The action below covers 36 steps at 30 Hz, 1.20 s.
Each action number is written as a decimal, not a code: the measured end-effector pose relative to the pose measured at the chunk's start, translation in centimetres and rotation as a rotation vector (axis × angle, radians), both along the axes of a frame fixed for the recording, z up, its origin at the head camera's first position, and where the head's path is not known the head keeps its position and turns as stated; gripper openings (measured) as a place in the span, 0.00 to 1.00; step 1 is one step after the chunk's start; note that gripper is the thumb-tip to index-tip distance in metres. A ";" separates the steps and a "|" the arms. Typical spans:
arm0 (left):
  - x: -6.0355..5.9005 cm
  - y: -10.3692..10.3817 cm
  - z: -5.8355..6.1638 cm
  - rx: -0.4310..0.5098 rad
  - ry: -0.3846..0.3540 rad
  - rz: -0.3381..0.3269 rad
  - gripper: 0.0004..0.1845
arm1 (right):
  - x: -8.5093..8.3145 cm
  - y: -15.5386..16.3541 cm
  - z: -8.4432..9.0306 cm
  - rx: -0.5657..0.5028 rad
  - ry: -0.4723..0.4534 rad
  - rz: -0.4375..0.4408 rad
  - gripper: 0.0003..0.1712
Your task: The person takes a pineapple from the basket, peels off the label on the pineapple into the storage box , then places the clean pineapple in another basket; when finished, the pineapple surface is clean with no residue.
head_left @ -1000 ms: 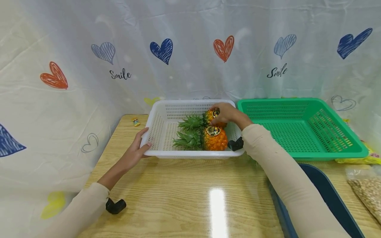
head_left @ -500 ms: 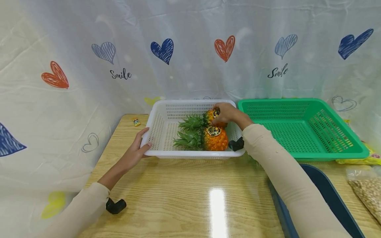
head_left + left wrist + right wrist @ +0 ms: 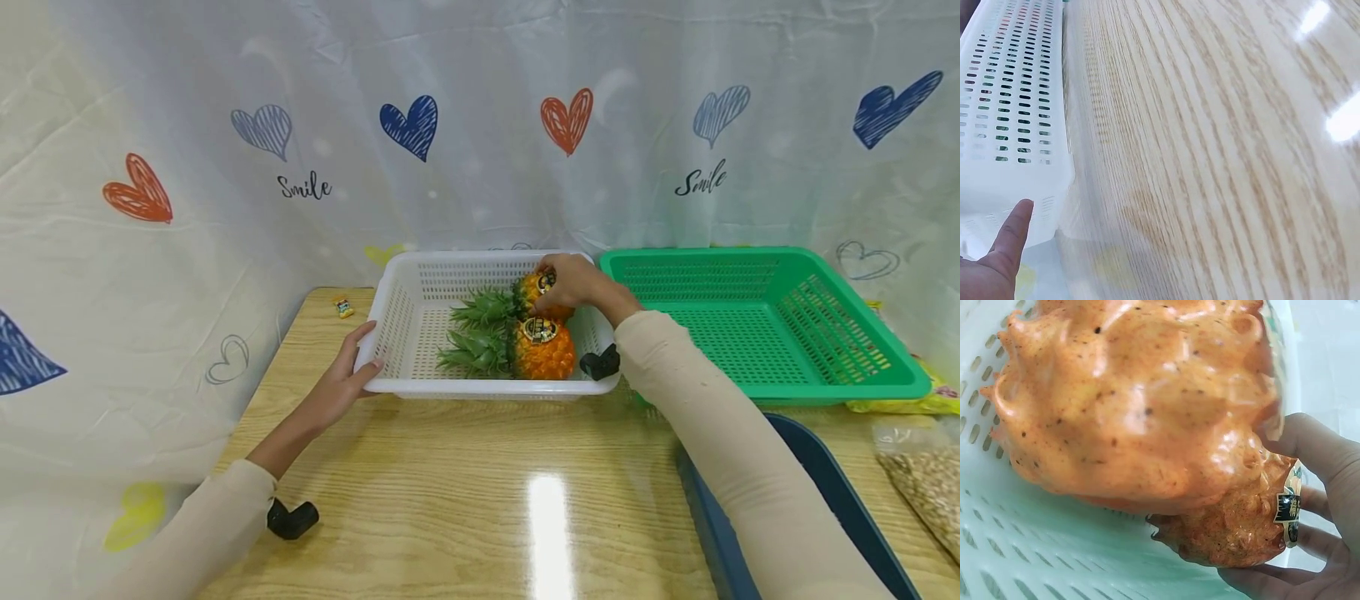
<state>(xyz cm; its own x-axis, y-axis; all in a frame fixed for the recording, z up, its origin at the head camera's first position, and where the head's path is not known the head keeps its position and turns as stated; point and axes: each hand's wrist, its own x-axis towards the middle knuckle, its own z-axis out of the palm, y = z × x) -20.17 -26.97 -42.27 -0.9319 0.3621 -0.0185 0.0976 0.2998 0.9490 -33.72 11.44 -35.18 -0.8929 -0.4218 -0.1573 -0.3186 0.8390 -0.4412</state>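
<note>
Pineapple (image 3: 530, 289) at back we're gripping with right hand (image 3: 576, 282), fingers curled round it, left hand (image 3: 349, 365) pinching basket (image 3: 480, 387) at corner, probably for steadiness

Backdrop: whitish sheet (image 3: 480, 200), creased, across back and left. Print on it: red, navy, light-blue, yellow hearts (image 3: 408, 125), "Smile" (image 3: 303, 187) in black script. Table (image 3: 435, 475): light wood grain, glossy, sheet right behind it. White glare strip (image 3: 550, 533) on the near part, lighting otherwise even.
</note>
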 end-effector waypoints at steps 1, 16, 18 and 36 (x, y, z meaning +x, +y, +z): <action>0.0 0.0 0.0 0.000 0.000 0.001 0.35 | 0.0 0.0 0.1 0.000 0.001 -0.001 0.41; -0.1 0.0 0.1 -0.007 0.001 0.002 0.35 | -0.1 0.9 1.4 -0.059 0.033 -0.013 0.43; -0.1 0.0 0.1 -0.008 0.001 0.002 0.35 | -0.1 1.0 1.7 -0.059 0.055 -0.005 0.43; 0.0 0.0 0.0 -0.010 -0.004 0.008 0.35 | 0.6 2.0 4.0 -0.089 0.083 -0.024 0.43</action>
<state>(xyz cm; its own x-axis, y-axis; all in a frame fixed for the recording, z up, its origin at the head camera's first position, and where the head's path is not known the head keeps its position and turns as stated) -20.17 -26.99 -42.23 -0.9346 0.3547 -0.0260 0.0911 0.3095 0.9465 -33.09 13.42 -31.13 -0.9112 -0.4095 -0.0449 -0.3379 0.8053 -0.4871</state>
